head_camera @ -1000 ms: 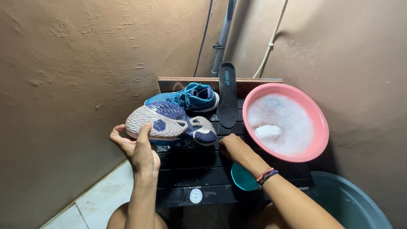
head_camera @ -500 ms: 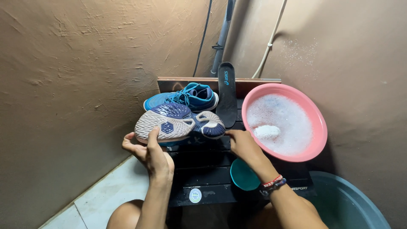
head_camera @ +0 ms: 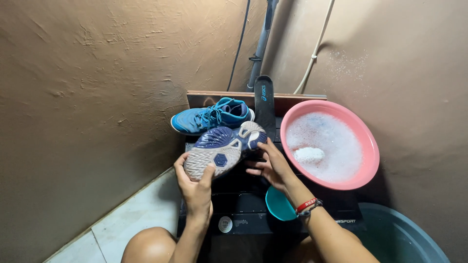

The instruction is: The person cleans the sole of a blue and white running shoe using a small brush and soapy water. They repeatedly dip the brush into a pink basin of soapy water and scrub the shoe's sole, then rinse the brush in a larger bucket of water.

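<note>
Gripping upturned shoe (head_camera: 222,155): toe clasped by left hand (head_camera: 195,187), heel steadied by right hand (head_camera: 270,168). Soapy pink basin (head_camera: 331,146) close; likely knocked, suds spilled.

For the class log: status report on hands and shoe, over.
Left hand grips upturned shoe at toe. Right hand at its heel. Second blue shoe behind, pink basin of suds right. Nothing obstructing.
</note>
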